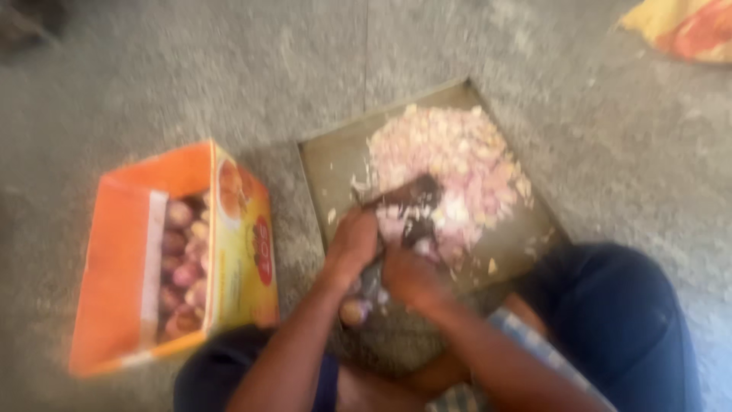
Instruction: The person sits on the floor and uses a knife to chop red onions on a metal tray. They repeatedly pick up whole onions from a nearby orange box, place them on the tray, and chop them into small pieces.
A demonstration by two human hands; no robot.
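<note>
Both hands are being kept together over the tray (328, 164): a dark blade (404, 194) is being gripped by the left hand (352, 243), an onion (354, 311) by the right hand (412, 276), beside chopped onion (450, 172). An orange box (114, 259) of onions is being left on the floor.

We have a single view, from a camera on the person's head. It looks steeply down at the grey concrete floor (473, 46) and sits close above the two hands (381, 259), which fall near the frame's centre. The picture is blurred.
</note>
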